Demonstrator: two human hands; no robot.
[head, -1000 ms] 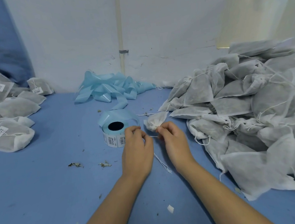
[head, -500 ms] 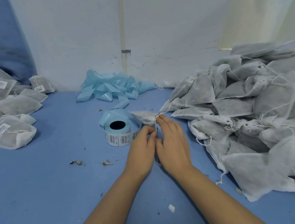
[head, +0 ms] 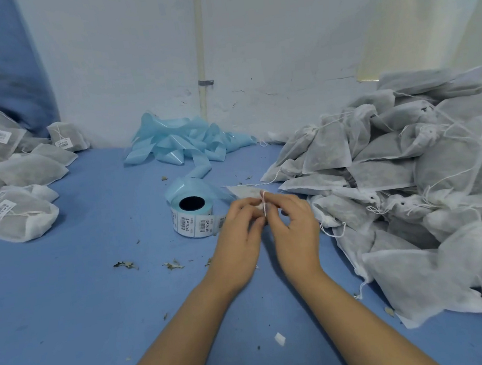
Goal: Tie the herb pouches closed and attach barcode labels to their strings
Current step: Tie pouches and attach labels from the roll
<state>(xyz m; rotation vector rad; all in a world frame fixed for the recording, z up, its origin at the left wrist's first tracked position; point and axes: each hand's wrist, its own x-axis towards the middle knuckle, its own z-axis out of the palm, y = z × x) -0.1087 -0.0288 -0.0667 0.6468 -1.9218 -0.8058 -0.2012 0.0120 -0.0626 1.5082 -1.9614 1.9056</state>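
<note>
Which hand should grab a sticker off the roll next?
Probably the left hand. The label roll sits just to its left, almost touching its fingers. The right hand is on the far side and has the pouch string looped over its finger, so it looks busier.

Label roll (head: pixel 193 217) centre — tagged pouches (head: pixel 15 220) left, untagged pile (head: pixel 397 170) right.

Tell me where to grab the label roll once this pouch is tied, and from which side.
Take the label roll by its curved outer wall, from above with the left hand, which is nearest. It lies flat on the blue table with its dark core facing up, so fingers can straddle the sides. Avoid the far side, where the blue backing strip trails off.
</note>
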